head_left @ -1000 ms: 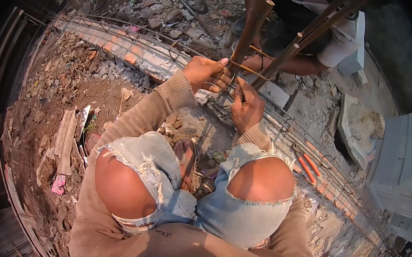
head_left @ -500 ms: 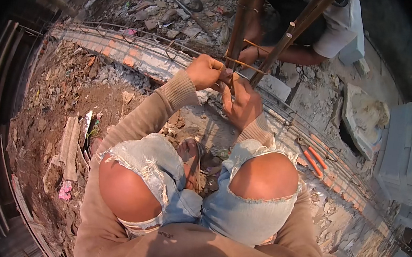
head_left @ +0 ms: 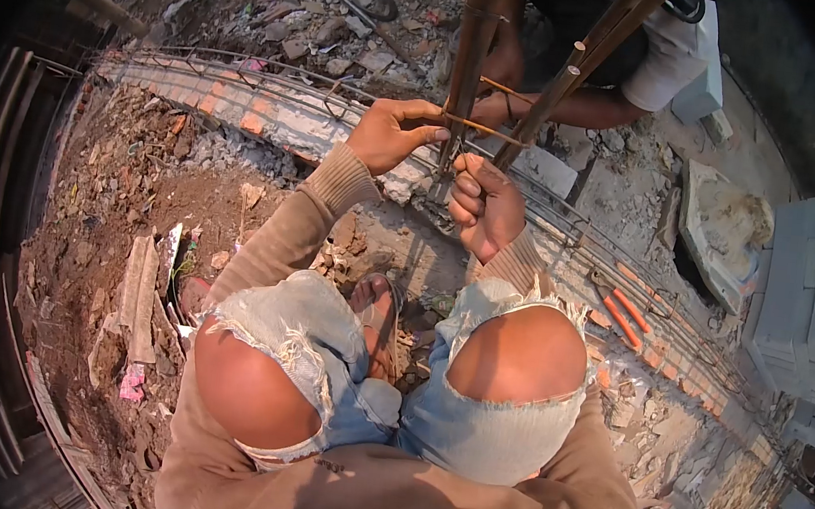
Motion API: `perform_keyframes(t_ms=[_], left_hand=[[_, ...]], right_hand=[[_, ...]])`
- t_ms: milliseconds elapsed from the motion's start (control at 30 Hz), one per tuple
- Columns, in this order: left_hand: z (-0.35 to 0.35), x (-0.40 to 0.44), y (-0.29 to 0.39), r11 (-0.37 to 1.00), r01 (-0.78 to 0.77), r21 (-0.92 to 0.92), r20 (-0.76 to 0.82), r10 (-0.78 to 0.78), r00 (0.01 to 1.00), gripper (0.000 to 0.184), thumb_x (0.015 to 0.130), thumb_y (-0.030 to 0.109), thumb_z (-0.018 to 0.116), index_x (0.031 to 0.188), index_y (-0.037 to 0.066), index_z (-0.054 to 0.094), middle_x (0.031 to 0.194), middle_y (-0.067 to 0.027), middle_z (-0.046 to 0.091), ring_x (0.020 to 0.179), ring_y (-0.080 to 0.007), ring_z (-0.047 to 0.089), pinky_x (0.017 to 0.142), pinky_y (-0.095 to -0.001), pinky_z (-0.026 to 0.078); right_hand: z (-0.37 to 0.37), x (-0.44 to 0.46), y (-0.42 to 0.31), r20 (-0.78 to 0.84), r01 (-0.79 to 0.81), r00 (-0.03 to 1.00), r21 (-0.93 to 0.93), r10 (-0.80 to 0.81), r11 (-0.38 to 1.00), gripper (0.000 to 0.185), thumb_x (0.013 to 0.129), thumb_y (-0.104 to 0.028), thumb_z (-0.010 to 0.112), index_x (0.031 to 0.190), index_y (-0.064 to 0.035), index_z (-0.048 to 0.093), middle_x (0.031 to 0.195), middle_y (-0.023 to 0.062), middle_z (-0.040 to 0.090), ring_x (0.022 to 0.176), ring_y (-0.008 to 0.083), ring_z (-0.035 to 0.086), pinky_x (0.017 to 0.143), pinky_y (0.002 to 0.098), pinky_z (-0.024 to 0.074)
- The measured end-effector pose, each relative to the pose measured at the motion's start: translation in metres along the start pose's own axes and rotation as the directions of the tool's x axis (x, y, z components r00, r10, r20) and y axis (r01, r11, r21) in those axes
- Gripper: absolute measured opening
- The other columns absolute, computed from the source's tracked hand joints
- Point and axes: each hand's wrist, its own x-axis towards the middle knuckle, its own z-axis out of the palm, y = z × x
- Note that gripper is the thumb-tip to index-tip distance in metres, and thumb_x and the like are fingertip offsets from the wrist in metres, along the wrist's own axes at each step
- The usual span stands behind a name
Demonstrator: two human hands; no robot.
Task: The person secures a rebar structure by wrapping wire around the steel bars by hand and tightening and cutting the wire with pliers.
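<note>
My left hand (head_left: 392, 136) is at the left side of an upright reinforcing bar (head_left: 472, 58), its thumb and index finger stretched apart. Its fingertips reach the corner of a thin, rusty stirrup (head_left: 485, 129), and whether they press on it is unclear. Just right of the bar's foot, my right hand (head_left: 488, 203) is closed in a pinch, its other fingers curled. A thin tie wire (head_left: 459, 149) shows at its fingertips, mostly hidden. Both hands are above the horizontal rebar cage (head_left: 556, 213) where the upright bars meet it.
Pliers with orange handles (head_left: 625, 317) lie on the cage at right. Across from me, a co-worker's forearm (head_left: 587, 109) reaches behind the bars. Pale blocks (head_left: 805, 296) are stacked at far right, near a broken slab (head_left: 724, 223). Rubble (head_left: 139, 167) covers the ground.
My hands were close together at the bar's foot. The left has drawn back leftward and its fingers have spread; the right has turned and moved slightly down, still pinching.
</note>
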Motion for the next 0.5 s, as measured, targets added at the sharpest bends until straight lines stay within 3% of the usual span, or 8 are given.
perform_keyframes(t_ms=[133,233,333,367,400,433,467,500], left_hand=[[0.006,0.006,-0.011,0.972,0.013,-0.235,0.139,0.02,0.99,0.029,0.09,0.009,0.069,0.117,0.0,0.066,0.11,-0.0057,0.07,0.101,-0.01,0.062,0.09,-0.0281,0.05],[0.01,0.006,-0.017,0.974,-0.011,-0.228,0.119,0.039,0.992,0.027,0.093,0.009,0.064,0.118,0.001,0.065,0.108,-0.0048,0.069,0.101,-0.011,0.061,0.094,-0.0296,0.047],[0.015,0.006,-0.02,0.981,-0.003,-0.193,0.093,0.021,0.995,0.029,0.093,0.008,0.063,0.121,0.001,0.063,0.108,-0.004,0.069,0.101,-0.0108,0.061,0.094,-0.0295,0.048],[0.015,0.007,-0.021,0.982,-0.003,-0.191,0.081,0.019,0.997,0.029,0.093,0.008,0.063,0.121,0.001,0.063,0.108,-0.004,0.069,0.101,-0.0108,0.061,0.094,-0.0295,0.048],[0.015,0.008,-0.021,0.984,-0.002,-0.18,0.083,0.017,0.996,0.029,0.093,0.007,0.062,0.122,0.001,0.062,0.107,-0.0036,0.069,0.101,-0.0103,0.06,0.093,-0.0291,0.048],[0.016,0.007,-0.02,0.986,0.0,-0.169,0.085,0.014,0.996,0.03,0.094,0.006,0.062,0.123,0.0,0.061,0.107,-0.0033,0.069,0.1,-0.0098,0.06,0.092,-0.0287,0.048],[0.017,0.006,-0.02,0.981,-0.015,-0.192,0.075,0.03,0.997,0.03,0.093,0.006,0.062,0.123,0.0,0.061,0.106,-0.0027,0.069,0.099,-0.0087,0.06,0.091,-0.0276,0.048],[0.02,0.006,-0.023,0.982,-0.016,-0.19,0.069,0.029,0.997,0.03,0.093,0.006,0.062,0.123,0.0,0.061,0.106,-0.0027,0.069,0.099,-0.0087,0.06,0.091,-0.0276,0.048]], right_hand=[[-0.008,0.001,0.0,0.057,-0.039,0.998,0.041,0.037,0.998,0.021,0.103,-0.017,0.043,0.106,0.0023,0.052,0.068,-0.0027,0.038,0.049,0.005,0.029,0.042,0.0214,0.0252],[-0.003,-0.002,-0.002,0.037,-0.041,0.999,0.023,0.04,0.999,0.021,0.103,-0.017,0.043,0.106,0.0022,0.052,0.068,-0.0022,0.039,0.049,0.0051,0.029,0.042,0.0214,0.0254],[0.01,-0.01,-0.007,-0.013,0.011,1.0,-0.16,-0.014,0.987,0.022,0.103,-0.017,0.046,0.104,0.0021,0.055,0.069,-0.0015,0.045,0.05,0.0048,0.033,0.043,0.021,0.0283],[0.015,-0.011,-0.008,-0.094,0.064,0.988,-0.494,-0.126,0.867,0.022,0.101,-0.018,0.049,0.103,0.0011,0.058,0.072,0.0021,0.051,0.051,0.0089,0.042,0.044,0.0245,0.0339],[0.018,-0.011,-0.008,-0.126,0.072,0.958,-0.767,-0.259,0.638,0.022,0.099,-0.02,0.052,0.102,0.0002,0.061,0.074,0.0057,0.058,0.052,0.013,0.05,0.045,0.028,0.0394],[0.017,-0.008,-0.005,-0.12,0.07,0.961,-0.767,-0.25,0.638,0.022,0.099,-0.02,0.052,0.102,0.0002,0.061,0.074,0.0057,0.058,0.052,0.013,0.05,0.045,0.028,0.0394],[0.015,-0.006,-0.002,0.107,0.214,0.844,-0.965,-0.525,0.148,0.024,0.098,-0.022,0.054,0.102,0.0,0.063,0.075,0.01,0.061,0.055,0.0221,0.056,0.049,0.034,0.0433],[0.019,-0.005,0.0,0.425,0.206,0.66,-0.896,-0.62,-0.395,0.027,0.097,-0.025,0.056,0.101,-0.0002,0.064,0.076,0.0143,0.063,0.059,0.0312,0.061,0.053,0.04,0.0472]])
